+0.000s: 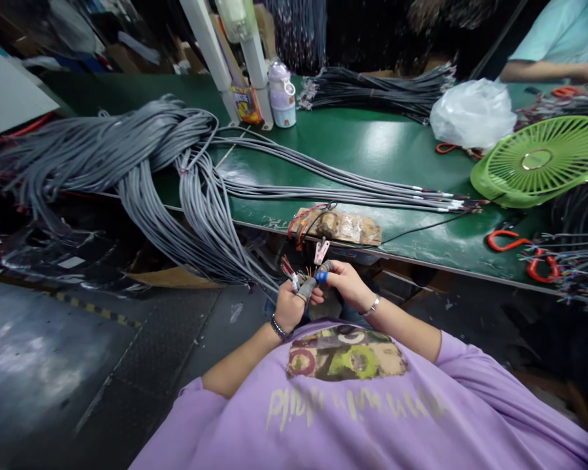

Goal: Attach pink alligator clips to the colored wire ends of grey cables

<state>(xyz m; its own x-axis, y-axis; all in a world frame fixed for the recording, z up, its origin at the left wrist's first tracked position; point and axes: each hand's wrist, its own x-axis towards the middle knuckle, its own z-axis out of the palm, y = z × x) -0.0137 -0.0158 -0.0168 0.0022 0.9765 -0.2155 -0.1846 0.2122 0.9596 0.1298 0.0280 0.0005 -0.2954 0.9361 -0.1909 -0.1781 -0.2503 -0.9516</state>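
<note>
Gray cables (161,147) drape over the green counter (367,147) from the left of the frame toward the centre, where our left hand (290,307) grasps their colored wire ends. Our right hand (345,281) is curled close against those ends, but we cannot tell exactly what it pinches. At the counter's near edge we see a tape-covered block (345,225); at right, a green fan (539,160) and red-handled scissors (543,264). The dark floor (34,346) fills the lower left, and a co-worker's arm (543,70) reaches in at upper right. At upper centre stand a lilac bottle (283,98), its contents hidden, and an orange packet (246,104). We cannot make out what the whitish plastic bag (473,114) at upper right holds.
</note>
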